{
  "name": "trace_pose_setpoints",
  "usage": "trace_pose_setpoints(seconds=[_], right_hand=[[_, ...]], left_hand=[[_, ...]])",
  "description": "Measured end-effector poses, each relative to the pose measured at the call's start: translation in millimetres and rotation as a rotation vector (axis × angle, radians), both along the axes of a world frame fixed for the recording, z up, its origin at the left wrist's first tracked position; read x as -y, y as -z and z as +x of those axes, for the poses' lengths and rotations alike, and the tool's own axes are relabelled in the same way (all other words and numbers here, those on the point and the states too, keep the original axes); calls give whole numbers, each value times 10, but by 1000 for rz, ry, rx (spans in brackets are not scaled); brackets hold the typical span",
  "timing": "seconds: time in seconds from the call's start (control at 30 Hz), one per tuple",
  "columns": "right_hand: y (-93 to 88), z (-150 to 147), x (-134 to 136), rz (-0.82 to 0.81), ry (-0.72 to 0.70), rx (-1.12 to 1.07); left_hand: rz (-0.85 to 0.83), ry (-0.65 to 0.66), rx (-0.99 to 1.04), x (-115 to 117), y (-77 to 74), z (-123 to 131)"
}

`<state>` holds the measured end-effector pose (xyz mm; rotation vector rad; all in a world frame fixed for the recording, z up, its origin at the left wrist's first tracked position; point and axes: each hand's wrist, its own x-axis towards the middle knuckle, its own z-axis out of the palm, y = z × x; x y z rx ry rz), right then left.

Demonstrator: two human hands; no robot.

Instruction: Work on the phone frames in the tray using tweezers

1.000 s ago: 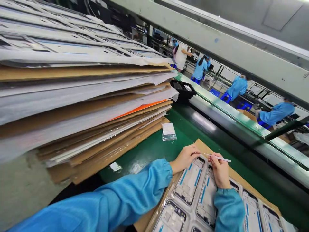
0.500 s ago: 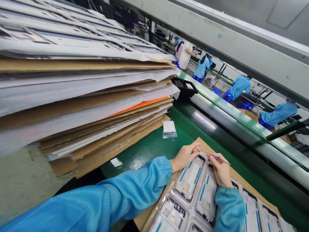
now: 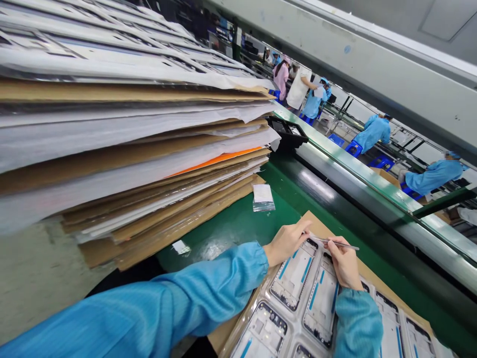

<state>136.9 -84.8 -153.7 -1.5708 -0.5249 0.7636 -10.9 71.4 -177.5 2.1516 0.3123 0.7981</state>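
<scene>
My right hand [image 3: 343,263] pinches a thin pair of metal tweezers [image 3: 347,245], their tips pointing left towards my other hand. The fingers of my left hand [image 3: 286,243] are drawn together near those tips, over the top end of one phone frame [image 3: 292,281]. Whatever they pinch is too small to make out. Several such frames, with dark rims and blue strips, lie in rows in a clear plastic tray [image 3: 301,309]. Under the tray is a brown cardboard sheet [image 3: 308,218]. My right wrist hangs over a neighbouring phone frame [image 3: 320,303].
A tall stack of trays, paper and cardboard [image 3: 186,164] rises at the left. On the green bench [image 3: 238,223] lie a small labelled plastic bag [image 3: 263,198] and a white scrap [image 3: 181,247]. Behind stands a black bin [image 3: 288,133]; co-workers sit beyond the metal rail [image 3: 324,186].
My right hand and the tweezers have moved slightly right, the tweezers now lying flatter. My left hand stays almost in place. The camera view has shifted a little.
</scene>
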Motion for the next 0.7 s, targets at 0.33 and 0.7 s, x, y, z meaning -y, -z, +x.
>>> trace_pose_setpoints(seconds=[0.33, 0.7], right_hand=[[51, 13, -5, -96, 12, 143], [32, 5, -4, -131, -15, 200]], left_hand=[[129, 2, -116, -8, -16, -3], [160, -5, -153, -6, -9, -7]])
